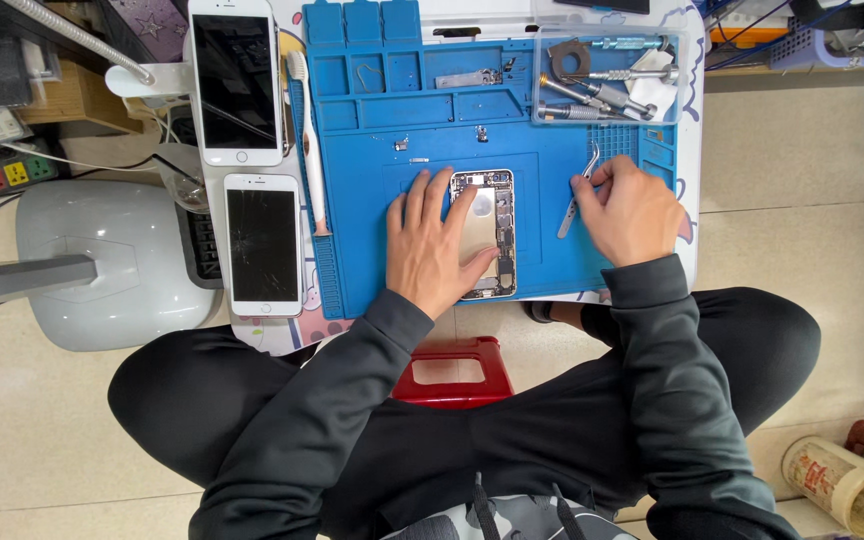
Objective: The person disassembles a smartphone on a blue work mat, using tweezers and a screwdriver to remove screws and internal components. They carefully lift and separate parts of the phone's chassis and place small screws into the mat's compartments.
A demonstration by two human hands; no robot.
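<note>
Lying under the flat, spread left hand (439,243), the opened phone (487,234) sits beside the right hand (630,210) pinching tweezers (578,190).

So the opened phone (492,235) lies flat near the middle of the blue mat (372,230), back off, circuit boards showing down its right side and a silvery battery on the left. The curved metal tweezers (578,195) sit toward the mat's right edge, tips pointing up.

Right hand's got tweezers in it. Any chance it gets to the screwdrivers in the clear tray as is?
Probably yes. The right hand sits just below the clear tray, nothing lies between, and the screwdrivers lie uncovered. But the tweezers occupy its fingers.
</note>
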